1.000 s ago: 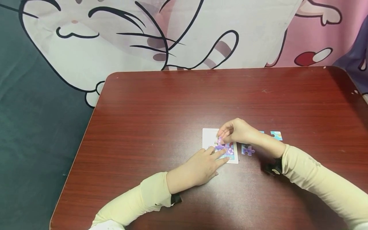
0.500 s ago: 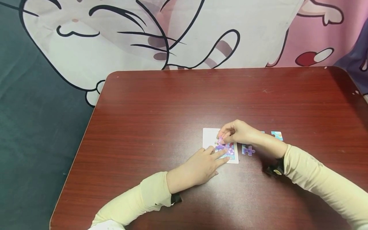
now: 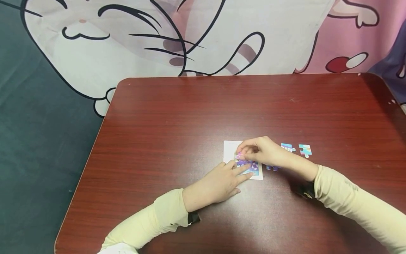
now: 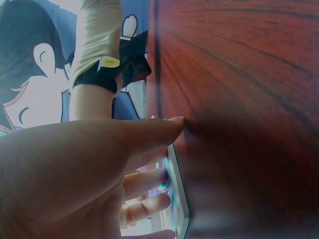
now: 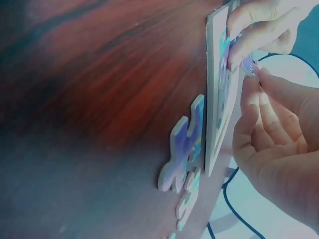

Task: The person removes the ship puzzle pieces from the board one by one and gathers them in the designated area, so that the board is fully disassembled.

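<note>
From the head, the left hand (image 3: 215,183) spreads its fingers over the near-left side of the white-bordered puzzle board (image 3: 231,147). The right hand (image 3: 268,152) pinches a pink-purple jigsaw piece (image 3: 238,155) over the board; whether it touches the board I cannot tell. Right of the board, two blue jigsaw pieces (image 3: 305,149) lie on the reddish-brown table (image 3: 196,113).

In the left wrist view, the left thumb extends outside the board's edge, the other fingers over it.

In the right wrist view, a purple jigsaw piece (image 5: 180,149) lies just beside the board.
</note>
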Available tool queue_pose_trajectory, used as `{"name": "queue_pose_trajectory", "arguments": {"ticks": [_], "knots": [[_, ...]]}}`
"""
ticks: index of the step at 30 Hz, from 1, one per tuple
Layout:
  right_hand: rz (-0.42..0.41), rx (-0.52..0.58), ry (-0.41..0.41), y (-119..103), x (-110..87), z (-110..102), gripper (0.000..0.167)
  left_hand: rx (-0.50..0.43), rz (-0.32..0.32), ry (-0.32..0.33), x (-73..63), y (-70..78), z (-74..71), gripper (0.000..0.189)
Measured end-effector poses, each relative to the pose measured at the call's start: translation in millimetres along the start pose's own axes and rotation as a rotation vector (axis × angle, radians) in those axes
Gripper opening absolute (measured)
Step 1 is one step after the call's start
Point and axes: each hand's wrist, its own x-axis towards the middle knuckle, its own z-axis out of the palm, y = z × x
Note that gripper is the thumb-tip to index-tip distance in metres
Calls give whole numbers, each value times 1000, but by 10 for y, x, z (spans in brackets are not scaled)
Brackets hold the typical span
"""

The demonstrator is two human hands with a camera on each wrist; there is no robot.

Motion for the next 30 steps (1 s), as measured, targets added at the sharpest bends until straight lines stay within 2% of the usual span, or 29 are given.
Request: {"name": "queue_pose_trajectory", "arguments": {"ticks": [5, 9, 13, 23, 30], "knots": [[-49, -80, 120, -1, -58, 11, 16, 0, 9, 19, 9, -15, 25, 61], [-75, -109, 184, 8, -121, -10, 14, 12, 25, 68, -2, -33, 44, 54], [-80, -124, 214, 31, -193, -47, 15, 34, 38, 113, -8, -48, 62, 49], [-62, -149, 295, 127, -501, -152, 15, 2, 42, 64, 13, -44, 38, 53], [-12, -141, 280, 207, -701, -184, 16, -8, 56, 102, 19, -47, 25, 51]]}}
